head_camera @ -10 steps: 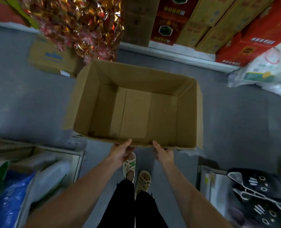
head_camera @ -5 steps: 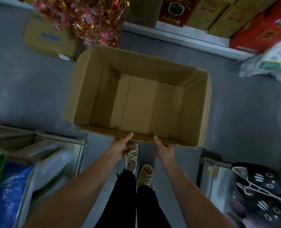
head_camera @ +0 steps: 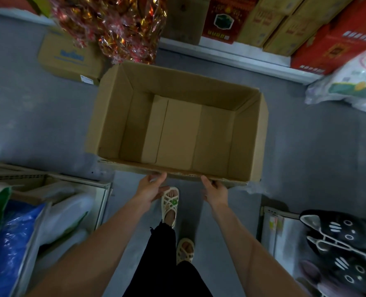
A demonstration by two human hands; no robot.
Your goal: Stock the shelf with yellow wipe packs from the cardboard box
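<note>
Right, down near the sandals [head_camera: 170, 202], left hand [head_camera: 151, 189] and right hand [head_camera: 215, 192] each pinch the near rim of the cardboard box [head_camera: 113, 116], thumbs on top. It hangs over the grey floor [head_camera: 49, 125], empty inside. I'd call it light and bendy; a wider grip would steady it.

The person's feet have parted. One second ago both sandals stood almost side by side, just below the near rim of the cardboard box [head_camera: 177, 129]. Now the left sandal [head_camera: 170, 202] is alone close under that rim, with its toes showing, and the right sandal [head_camera: 185, 251] lies well behind it, much further from the box. The near rim of the box also slopes a little more downward to the right than it did before.
</note>
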